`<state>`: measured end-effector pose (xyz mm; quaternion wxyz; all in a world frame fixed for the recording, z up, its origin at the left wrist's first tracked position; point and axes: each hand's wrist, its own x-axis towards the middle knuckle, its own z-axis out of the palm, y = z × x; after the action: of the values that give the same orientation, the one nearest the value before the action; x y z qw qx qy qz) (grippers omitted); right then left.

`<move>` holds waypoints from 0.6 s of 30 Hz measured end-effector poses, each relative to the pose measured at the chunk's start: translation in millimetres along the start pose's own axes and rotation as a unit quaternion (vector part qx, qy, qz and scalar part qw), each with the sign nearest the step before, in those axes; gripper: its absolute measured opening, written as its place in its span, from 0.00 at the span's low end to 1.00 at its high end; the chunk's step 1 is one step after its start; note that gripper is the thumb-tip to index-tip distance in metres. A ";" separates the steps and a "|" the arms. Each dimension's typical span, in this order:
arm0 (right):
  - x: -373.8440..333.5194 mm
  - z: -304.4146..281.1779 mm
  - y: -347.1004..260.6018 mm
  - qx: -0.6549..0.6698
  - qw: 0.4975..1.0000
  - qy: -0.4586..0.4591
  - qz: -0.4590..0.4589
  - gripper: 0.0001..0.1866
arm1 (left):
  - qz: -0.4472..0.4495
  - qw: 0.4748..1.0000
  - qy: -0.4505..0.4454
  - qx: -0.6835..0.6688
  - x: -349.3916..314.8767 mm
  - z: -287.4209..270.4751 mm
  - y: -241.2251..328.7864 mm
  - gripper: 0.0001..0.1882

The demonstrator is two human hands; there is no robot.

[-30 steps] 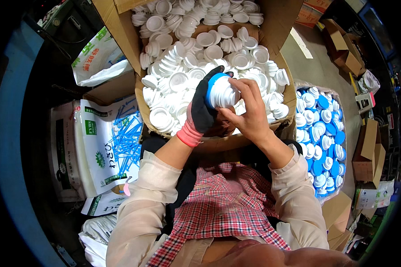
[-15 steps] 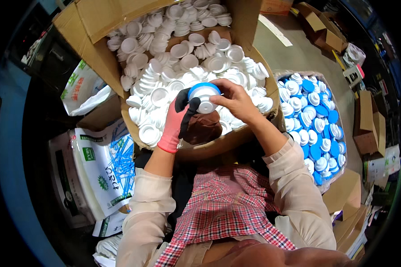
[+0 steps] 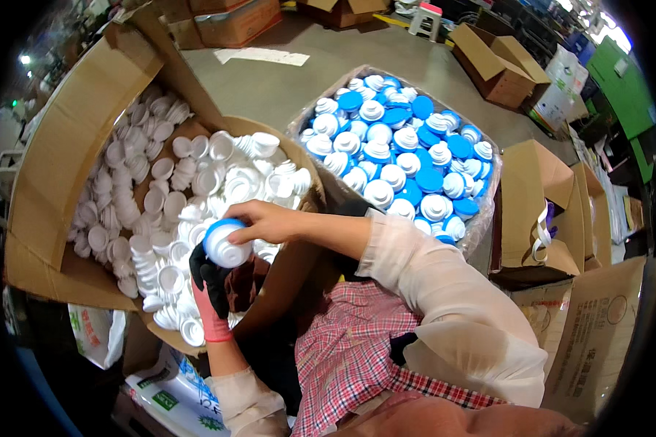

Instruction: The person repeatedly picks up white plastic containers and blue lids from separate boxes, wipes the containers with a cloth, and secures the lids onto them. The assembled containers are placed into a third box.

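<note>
A round plastic cap (image 3: 227, 246), white and stepped with a blue disc at its far side, is held over the front of a big carton. My right hand (image 3: 264, 222), bare, pinches it from the right with thumb and fingers. Below and left of it, my left hand (image 3: 210, 284), in a pink glove with black fingers, has its fingers curled against the cap's lower edge. Some of these fingers are hidden behind it. Loose white stepped caps (image 3: 171, 278) lie heaped about my hands. Beside my left hand is something dark brown (image 3: 246, 282), perhaps cloth.
The big carton (image 3: 58, 211) has a tall raised flap. Right of it stands a plastic-lined box (image 3: 492, 175) full of blue-and-white caps. Open cartons (image 3: 536, 193) stand farther right, another (image 3: 488, 69) behind. A printed white sack (image 3: 169, 397) lies lower left.
My view has turned right, bringing the box of blue-and-white caps to the middle. My right hand still grips the cap; my left fingers now sit lower along its edge.
</note>
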<state>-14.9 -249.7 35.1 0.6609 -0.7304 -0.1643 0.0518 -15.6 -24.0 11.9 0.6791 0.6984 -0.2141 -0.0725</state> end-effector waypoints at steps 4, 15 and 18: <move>-84.0 -81.1 6.2 0.027 0.977 0.198 0.069 0.23 | -0.035 0.999 -0.012 0.025 3.2 7.7 -11.3 0.20; -265.9 -402.0 133.1 -0.238 0.603 0.719 0.251 0.26 | -0.071 0.990 -0.038 0.115 16.9 25.0 -36.0 0.18; -269.7 -406.2 147.2 -0.177 0.646 0.687 0.280 0.25 | -0.098 0.987 -0.048 0.114 19.9 32.0 -26.8 0.18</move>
<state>-124.3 -728.8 -98.5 0.3967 -0.6705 0.5434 -0.3127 -4.9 -61.6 -12.7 0.5737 0.7845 -0.1839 -0.1472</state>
